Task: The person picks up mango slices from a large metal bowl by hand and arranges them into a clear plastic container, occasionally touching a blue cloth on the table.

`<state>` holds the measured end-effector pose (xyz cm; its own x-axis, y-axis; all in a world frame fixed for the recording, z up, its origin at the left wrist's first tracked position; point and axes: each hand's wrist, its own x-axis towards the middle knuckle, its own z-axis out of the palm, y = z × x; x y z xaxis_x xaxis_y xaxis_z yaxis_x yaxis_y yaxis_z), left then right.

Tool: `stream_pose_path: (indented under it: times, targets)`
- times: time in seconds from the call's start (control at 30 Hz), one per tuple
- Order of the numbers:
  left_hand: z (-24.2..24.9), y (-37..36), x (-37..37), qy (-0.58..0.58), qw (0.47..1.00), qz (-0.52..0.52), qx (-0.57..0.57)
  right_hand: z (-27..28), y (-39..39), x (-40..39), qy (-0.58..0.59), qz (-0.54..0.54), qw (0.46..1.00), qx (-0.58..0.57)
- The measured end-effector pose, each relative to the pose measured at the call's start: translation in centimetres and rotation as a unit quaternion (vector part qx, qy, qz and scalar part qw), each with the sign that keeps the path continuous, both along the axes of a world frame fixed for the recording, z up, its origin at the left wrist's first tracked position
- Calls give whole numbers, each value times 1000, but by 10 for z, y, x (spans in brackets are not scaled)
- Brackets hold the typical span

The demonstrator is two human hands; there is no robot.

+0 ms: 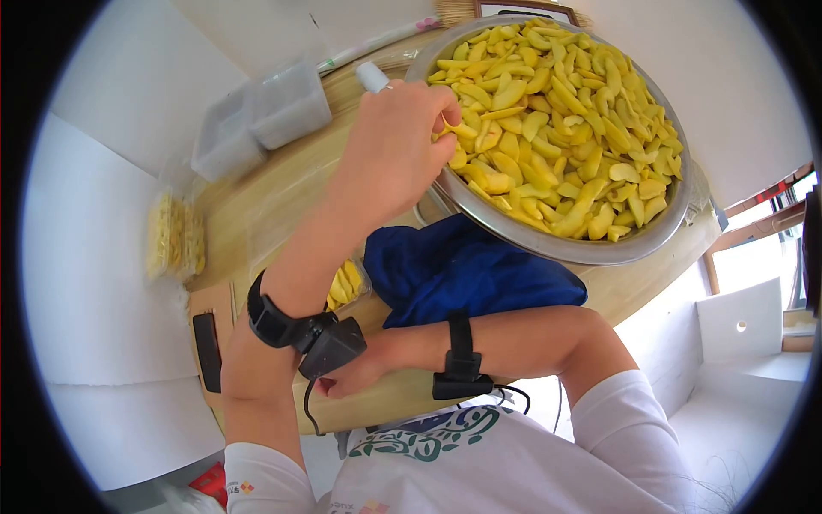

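My left hand (398, 141) reaches over the left rim of a large metal bowl (608, 250), closed in a pinch on a yellow slice (462, 129). The bowl is heaped with yellow slices (548, 128). Low in the view, my right hand (355, 373) rests near the table's front edge, its fingers curled and partly hidden behind the black device on my left wrist; what they hold, if anything, is hidden. Just above it, a clear container (347, 285) with yellow slices shows partly behind my left forearm. A blue cloth (471, 270) lies below the bowl.
Empty clear containers (287, 103) stand at the back left. A filled clear box (175, 237) sits by the left wall. A black phone-like object (207, 351) lies at the left edge of the wooden table (257, 201). A rolled plastic length lies along the back.
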<state>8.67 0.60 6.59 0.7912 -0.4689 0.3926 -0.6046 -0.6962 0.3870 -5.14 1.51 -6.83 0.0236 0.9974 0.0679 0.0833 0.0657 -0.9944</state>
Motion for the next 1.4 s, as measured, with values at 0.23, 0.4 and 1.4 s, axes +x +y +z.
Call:
stream_pose_path:
  times: [0.23, 0.4, 1.4]
  targets:
    - [-1, -21, 2, 29, 997, -26, 73, -13, 10, -3, -65, 14, 997, -32]
    - [-7, -30, 1, -13, 993, 1, 119, -29, 9, -7, -35, -12, 998, 52]
    - [-11, -26, 7, -26, 996, 15, 90, -25, 13, -7, -81, -11, 997, 10]
